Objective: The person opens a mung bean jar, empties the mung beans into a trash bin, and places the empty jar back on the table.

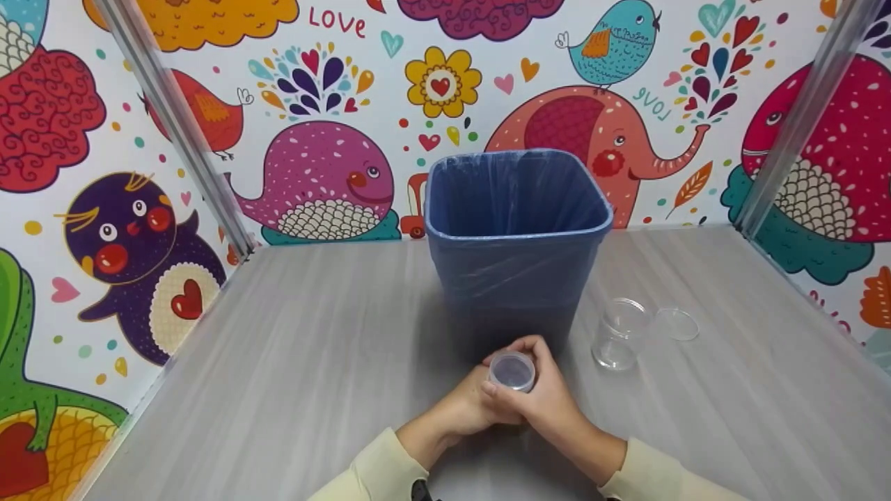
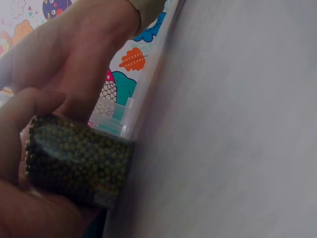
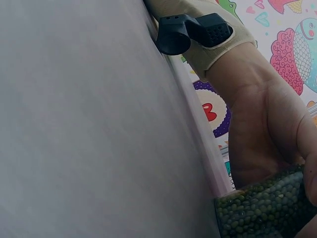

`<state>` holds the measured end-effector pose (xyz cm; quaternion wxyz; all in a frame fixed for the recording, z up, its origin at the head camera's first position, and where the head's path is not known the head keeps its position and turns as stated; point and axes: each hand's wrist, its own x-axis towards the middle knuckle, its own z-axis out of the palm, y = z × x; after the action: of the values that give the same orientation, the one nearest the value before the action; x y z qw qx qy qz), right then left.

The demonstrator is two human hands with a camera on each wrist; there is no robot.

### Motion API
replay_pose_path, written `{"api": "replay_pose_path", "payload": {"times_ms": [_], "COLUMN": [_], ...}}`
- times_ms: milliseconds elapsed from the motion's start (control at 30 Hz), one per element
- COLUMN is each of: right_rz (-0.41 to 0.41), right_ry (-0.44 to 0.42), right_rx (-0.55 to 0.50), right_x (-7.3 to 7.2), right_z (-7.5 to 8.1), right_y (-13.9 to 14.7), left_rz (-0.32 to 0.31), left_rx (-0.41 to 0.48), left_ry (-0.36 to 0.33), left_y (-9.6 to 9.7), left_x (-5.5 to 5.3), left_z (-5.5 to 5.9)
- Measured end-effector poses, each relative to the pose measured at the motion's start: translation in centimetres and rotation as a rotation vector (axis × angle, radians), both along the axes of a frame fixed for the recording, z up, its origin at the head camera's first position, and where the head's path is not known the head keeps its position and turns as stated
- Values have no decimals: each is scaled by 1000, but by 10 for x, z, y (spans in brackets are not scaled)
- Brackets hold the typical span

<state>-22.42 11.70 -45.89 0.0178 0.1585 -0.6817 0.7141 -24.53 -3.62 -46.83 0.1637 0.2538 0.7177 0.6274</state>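
Both hands hold a clear jar of small green beans (image 2: 79,161), its translucent round lid (image 1: 512,371) facing up in the head view. My left hand (image 1: 465,405) grips the jar's body from the left side. Around the upper part, the thumb and fingers of my right hand (image 1: 550,390) curl beside the lid. In the right wrist view, green beans (image 3: 260,210) show through the jar wall, close above the table. The fingers partly cover the jar in every view.
Just beyond the hands stands a blue bin (image 1: 515,278) with a clear liner. To its right is a transparent jar (image 1: 616,355), with a clear round lid (image 1: 677,339) lying beside it. Patterned panels (image 1: 320,174) and metal posts (image 1: 188,132) bound the grey table (image 1: 313,334).
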Motion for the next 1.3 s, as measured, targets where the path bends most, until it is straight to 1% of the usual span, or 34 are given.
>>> {"api": "replay_pose_path", "payload": {"times_ms": [100, 233, 367, 500, 567, 700, 867, 933, 1067, 1200, 1300], "right_rz": [-2, -14, -7, 8, 12, 12, 7, 10, 29, 53, 32], "right_ry": [-1, 18, 53, 84, 87, 87, 90, 95, 108, 101, 89], "right_rx": [4, 31, 91, 165, 179, 170, 163, 155, 113, 60, 37], "right_x": [0, -1, -2, -4, -5, -5, -5, -5, -5, -6, -6], "right_z": [0, -1, -2, -2, -2, -2, -2, -3, -5, -6, -6], "right_y": [0, 0, 2, 4, 4, 4, 4, 4, 5, 5, 4], "left_rz": [-4, 12, 22, 14, 13, 18, 22, 11, 16, 41, 47], "left_rx": [10, 19, 14, 12, 12, 10, 4, 4, -8, -27, -19], "left_ry": [-13, -18, -11, -9, -7, -2, -11, -19, -13, -8, -6], "left_y": [0, 0, 0, -1, 0, 0, 0, 0, -2, -4, -4], "left_x": [1, 1, 1, 1, 0, 0, 0, 0, 0, 0, 0], "left_z": [1, 1, 0, -1, -1, -2, -1, -1, 1, 2, 1]}}
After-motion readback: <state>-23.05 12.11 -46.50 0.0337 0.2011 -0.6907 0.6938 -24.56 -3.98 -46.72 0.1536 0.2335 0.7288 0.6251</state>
